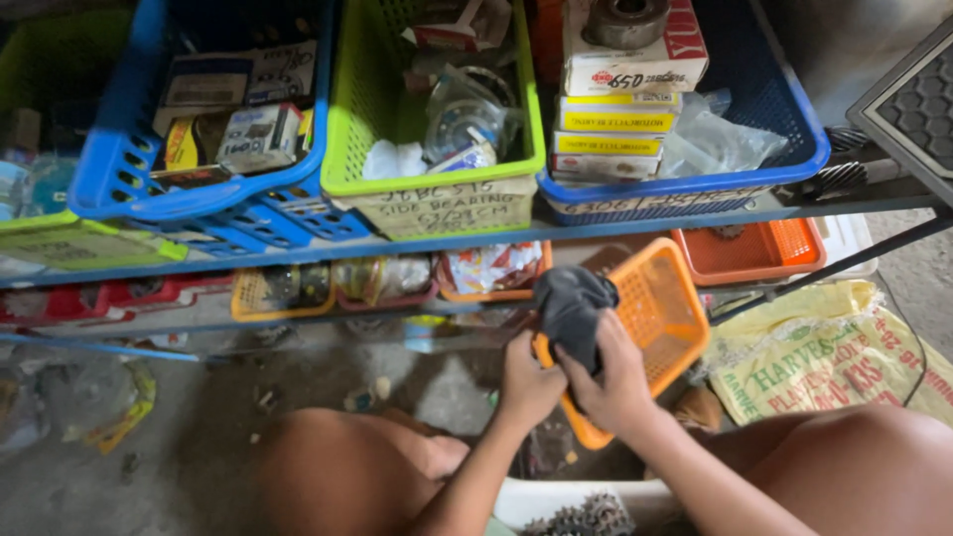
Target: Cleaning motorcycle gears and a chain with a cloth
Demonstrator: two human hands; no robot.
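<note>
Nearest me, I see my left hand (526,382) gripping the near edge of a small orange slotted plastic basket (660,318), fingers curled tight on its rim. My right hand (617,382) is closed around a dark grey crumpled cloth (574,308), pressing it against that basket. The basket is tilted, just below a metal shelf rail (397,243). Above the rail sit a lime-green plastic basket (437,184) and blue plastic baskets (199,194) holding boxed parts.
</note>
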